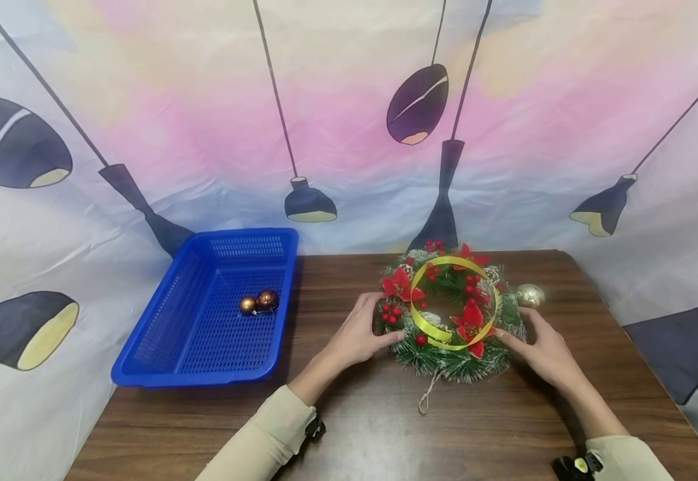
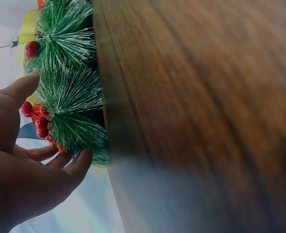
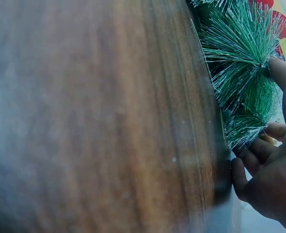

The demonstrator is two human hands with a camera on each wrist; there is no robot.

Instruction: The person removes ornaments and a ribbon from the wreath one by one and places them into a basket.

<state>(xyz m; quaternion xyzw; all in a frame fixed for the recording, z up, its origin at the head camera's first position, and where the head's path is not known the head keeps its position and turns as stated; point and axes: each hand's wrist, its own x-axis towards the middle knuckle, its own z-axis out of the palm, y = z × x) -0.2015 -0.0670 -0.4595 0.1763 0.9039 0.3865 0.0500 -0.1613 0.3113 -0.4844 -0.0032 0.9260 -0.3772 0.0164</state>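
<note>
A green Christmas wreath (image 1: 457,366) with frosted tips, red flowers and red berries lies on the table in the head view. On top of it rests a loop of yellow ribbon (image 1: 435,332). My left hand (image 1: 357,334) holds the wreath's left side, thumb over the front and fingers around the outer edge. At the opposite side, my right hand (image 1: 544,351) grips it, its thumb close to the lower red flower (image 1: 472,322). A twine loop (image 1: 424,403) sticks out from the near edge. Beyond my right fingers sits a pale gold bauble (image 1: 531,295).
To the left stands a blue plastic basket (image 1: 125,364) with a gold bauble (image 1: 248,305) and a brown bauble (image 1: 268,299) inside. The brown wooden table (image 1: 361,427) meets a cloth backdrop (image 1: 355,133) printed with hanging lamps.
</note>
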